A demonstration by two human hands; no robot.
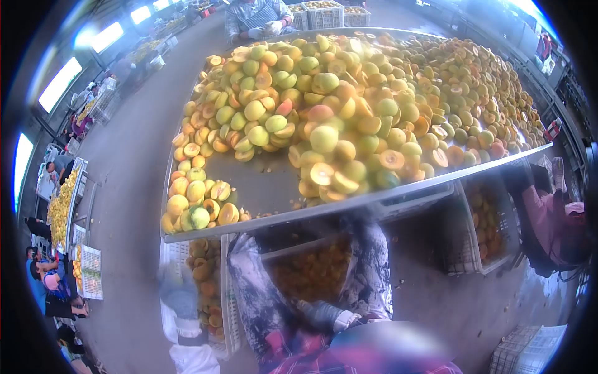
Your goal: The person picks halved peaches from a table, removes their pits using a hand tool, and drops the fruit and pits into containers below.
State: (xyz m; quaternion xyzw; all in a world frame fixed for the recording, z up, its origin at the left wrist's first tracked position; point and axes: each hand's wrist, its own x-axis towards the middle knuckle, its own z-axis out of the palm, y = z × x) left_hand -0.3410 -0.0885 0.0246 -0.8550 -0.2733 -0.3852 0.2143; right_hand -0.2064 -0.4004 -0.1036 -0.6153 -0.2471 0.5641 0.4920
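Halved and whole yellow-green fruit (324, 138) lies heaped on a metal-edged table (249, 187). Below the front edge, my left hand (180, 298), in a blurred grey-blue glove, hangs at the left over a white crate (232, 311) of fruit. Its fingers are smeared, and anything in them is hidden. My right hand (319, 314), in a grey glove with a white cuff, is low between my knees, nearest to a crate of orange fruit (311, 271). How its fingers are held cannot be made out.
Across the table stands a person (255, 19) with gloved hands, near white crates (324, 17). Another person in pink (548, 218) sits at the right beside a fruit crate (486, 230). An empty-looking crate (529, 349) is at lower right. People work at a far-left table (78, 193).
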